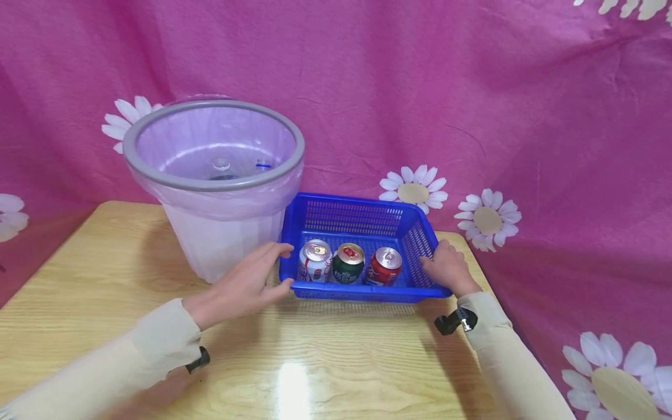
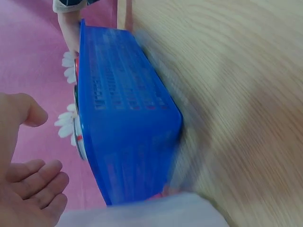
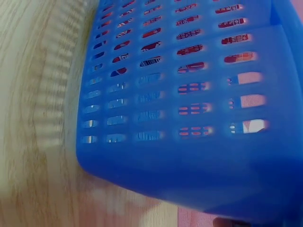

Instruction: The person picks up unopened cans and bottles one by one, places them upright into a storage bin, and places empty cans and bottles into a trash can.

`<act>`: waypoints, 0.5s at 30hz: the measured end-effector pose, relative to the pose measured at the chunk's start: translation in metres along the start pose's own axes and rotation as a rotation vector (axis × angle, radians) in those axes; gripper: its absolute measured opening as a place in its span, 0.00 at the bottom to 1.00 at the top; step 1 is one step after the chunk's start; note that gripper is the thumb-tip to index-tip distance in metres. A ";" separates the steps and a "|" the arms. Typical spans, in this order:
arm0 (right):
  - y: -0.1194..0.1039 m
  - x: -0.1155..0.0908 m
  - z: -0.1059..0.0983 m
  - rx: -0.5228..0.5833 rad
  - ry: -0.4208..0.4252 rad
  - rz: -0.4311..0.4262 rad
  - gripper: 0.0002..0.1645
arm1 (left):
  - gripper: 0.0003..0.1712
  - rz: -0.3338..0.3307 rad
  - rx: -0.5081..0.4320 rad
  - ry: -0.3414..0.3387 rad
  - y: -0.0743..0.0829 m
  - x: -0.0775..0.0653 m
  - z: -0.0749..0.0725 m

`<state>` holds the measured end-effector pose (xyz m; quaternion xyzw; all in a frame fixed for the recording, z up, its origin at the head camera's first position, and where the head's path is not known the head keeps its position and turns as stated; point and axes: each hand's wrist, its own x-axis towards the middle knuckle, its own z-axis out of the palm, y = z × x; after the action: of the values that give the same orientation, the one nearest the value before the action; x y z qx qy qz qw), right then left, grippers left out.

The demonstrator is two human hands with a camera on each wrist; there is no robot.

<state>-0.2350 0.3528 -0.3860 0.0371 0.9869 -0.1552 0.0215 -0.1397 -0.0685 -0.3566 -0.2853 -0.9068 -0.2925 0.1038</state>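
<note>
A blue plastic basket (image 1: 362, 294) with slotted walls holds three drink cans in a row along its front: a white can (image 1: 314, 269), a green can (image 1: 346, 269) and a red can (image 1: 382, 271). My right hand (image 1: 450, 269) grips the basket's right rim, thumb over the inner side. At the left end, my left hand (image 1: 244, 286) is spread with thumb and fingers apart, fingertips close to the rim. In the left wrist view a gap shows between that hand and the basket (image 2: 130, 156). The right wrist view shows the basket's slotted wall (image 3: 156, 165), the right hand hidden.
A white bin (image 1: 220, 233) with a grey rim and a clear liner stands left of the basket, close to it. Clear plastic bottles (image 1: 262, 166) show inside. Beneath everything is a wooden table (image 1: 336, 361). A pink flowered cloth (image 1: 346, 87) hangs behind and beside it.
</note>
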 end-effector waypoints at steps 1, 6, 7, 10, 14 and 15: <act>0.000 -0.001 0.000 -0.002 -0.001 -0.001 0.36 | 0.34 0.001 0.001 0.004 -0.002 -0.002 -0.002; 0.002 -0.005 -0.002 0.001 -0.002 -0.013 0.37 | 0.30 0.008 0.014 0.038 -0.010 -0.012 -0.012; 0.003 -0.006 -0.003 0.005 -0.003 -0.014 0.38 | 0.30 0.018 0.017 0.046 -0.012 -0.014 -0.014; 0.004 -0.009 -0.006 0.014 -0.013 -0.009 0.40 | 0.28 0.048 0.027 0.070 -0.017 -0.021 -0.018; 0.007 -0.012 -0.009 -0.018 -0.017 -0.021 0.41 | 0.25 0.059 0.062 0.094 -0.024 -0.033 -0.025; 0.009 -0.013 -0.010 -0.032 -0.012 -0.030 0.41 | 0.24 0.058 0.073 0.102 -0.026 -0.036 -0.026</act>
<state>-0.2221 0.3630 -0.3786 0.0209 0.9896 -0.1399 0.0259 -0.1245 -0.1176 -0.3603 -0.2922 -0.9018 -0.2702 0.1684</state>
